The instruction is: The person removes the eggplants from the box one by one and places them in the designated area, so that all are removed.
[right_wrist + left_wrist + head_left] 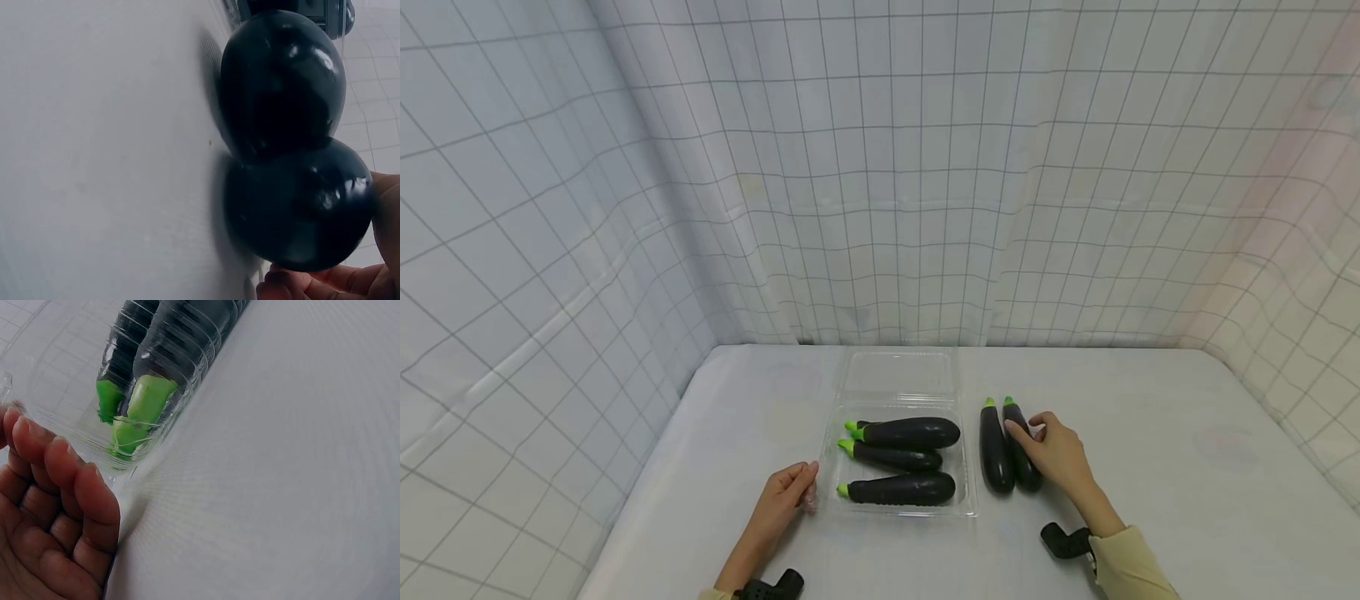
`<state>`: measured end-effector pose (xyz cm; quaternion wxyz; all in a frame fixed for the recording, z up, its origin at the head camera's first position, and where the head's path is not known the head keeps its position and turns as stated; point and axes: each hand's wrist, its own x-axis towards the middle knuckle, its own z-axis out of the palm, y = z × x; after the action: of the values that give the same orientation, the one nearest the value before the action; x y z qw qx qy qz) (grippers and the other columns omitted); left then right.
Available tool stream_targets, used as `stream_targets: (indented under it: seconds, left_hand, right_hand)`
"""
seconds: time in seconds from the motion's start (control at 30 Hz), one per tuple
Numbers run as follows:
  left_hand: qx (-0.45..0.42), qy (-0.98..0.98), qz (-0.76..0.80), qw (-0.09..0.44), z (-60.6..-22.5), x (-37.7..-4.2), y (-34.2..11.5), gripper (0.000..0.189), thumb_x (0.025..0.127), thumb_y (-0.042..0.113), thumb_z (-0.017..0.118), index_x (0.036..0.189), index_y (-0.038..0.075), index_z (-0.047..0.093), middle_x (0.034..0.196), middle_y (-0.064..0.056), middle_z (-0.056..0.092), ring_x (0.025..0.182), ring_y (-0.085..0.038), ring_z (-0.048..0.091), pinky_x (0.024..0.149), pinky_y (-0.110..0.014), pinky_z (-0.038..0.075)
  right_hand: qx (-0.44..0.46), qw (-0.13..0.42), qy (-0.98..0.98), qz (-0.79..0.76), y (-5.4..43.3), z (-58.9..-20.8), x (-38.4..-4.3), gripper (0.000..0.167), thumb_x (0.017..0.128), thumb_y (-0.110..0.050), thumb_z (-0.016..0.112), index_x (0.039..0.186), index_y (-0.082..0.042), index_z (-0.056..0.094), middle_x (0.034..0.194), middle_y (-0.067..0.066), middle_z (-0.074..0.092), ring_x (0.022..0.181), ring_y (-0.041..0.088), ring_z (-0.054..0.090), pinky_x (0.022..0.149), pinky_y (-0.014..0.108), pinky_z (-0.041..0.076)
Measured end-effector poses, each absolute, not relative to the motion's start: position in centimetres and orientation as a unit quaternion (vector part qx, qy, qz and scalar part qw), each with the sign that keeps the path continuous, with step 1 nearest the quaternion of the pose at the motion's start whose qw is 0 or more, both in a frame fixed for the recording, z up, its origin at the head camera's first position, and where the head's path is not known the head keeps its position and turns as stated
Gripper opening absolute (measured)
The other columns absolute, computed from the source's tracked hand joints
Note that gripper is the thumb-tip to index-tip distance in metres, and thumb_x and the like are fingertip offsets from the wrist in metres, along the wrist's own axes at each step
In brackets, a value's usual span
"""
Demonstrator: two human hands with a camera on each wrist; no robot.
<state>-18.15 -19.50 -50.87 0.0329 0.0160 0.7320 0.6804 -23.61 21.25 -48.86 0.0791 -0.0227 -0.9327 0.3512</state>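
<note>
A clear plastic clamshell box (898, 510) lies with its lid folded back, and several dark eggplants (904, 488) with green stems rest in it. My left hand (785, 493) grips the box's left edge with curled fingers; in the left wrist view the fingertips (94, 487) meet the plastic near a corner, the thumb hidden. To the box's right, two eggplants lie side by side on the table. My right hand (1054, 450) holds the outer eggplant (1022, 465), thumb and fingers on opposite sides. Its neighbour, the inner eggplant (996, 454), touches it.
A white cloth covers the table (1150, 433). The open lid (897, 375) lies toward the back. White grid-patterned curtains (895, 208) stand behind the table and along both sides.
</note>
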Motion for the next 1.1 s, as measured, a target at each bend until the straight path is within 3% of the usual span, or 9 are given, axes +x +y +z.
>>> stream_targets:
  seconds: [0.17, 0.63, 1.1]
  left_hand:
    - [0.008, 0.731, 0.681, 0.036, -50.9, -18.3, -19.5, 0.041, 0.099, 0.024, 0.052, 0.070, -0.004, 0.047, 0.060, -0.003, 0.044, 0.057, -0.012, 0.042, 0.056, -0.024, 0.036]
    - [0.022, 0.730, 0.681, 0.054, -48.9, -17.5, -19.2, 0.039, 0.101, 0.019, 0.050, 0.071, -0.006, 0.047, 0.061, -0.002, 0.044, 0.058, -0.012, 0.043, 0.057, -0.024, 0.037]
    - [0.025, 0.732, 0.679, 0.052, -48.1, -17.0, -19.0, 0.037, 0.101, 0.019, 0.049, 0.071, -0.003, 0.048, 0.062, -0.001, 0.045, 0.058, -0.011, 0.043, 0.057, -0.024, 0.037]
  right_hand:
    - [-0.023, 0.081, -0.936, 0.341, 21.4, -48.6, -23.4, 0.064, 0.089, -0.055, 0.057, 0.111, 0.005, 0.058, 0.082, 0.009, 0.061, 0.063, 0.019, 0.055, 0.056, 0.034, 0.043]
    - [-0.004, 0.156, -0.930, 0.332, 21.8, -48.6, -23.3, 0.059, 0.090, -0.052, 0.058, 0.109, 0.003, 0.062, 0.103, 0.019, 0.062, 0.086, 0.031, 0.059, 0.064, 0.043, 0.047]
    - [0.036, 0.289, -0.894, 0.342, 20.3, -47.0, -23.4, 0.033, 0.085, -0.036, 0.071, 0.095, -0.005, 0.067, 0.092, 0.008, 0.064, 0.079, 0.025, 0.058, 0.062, 0.039, 0.043]
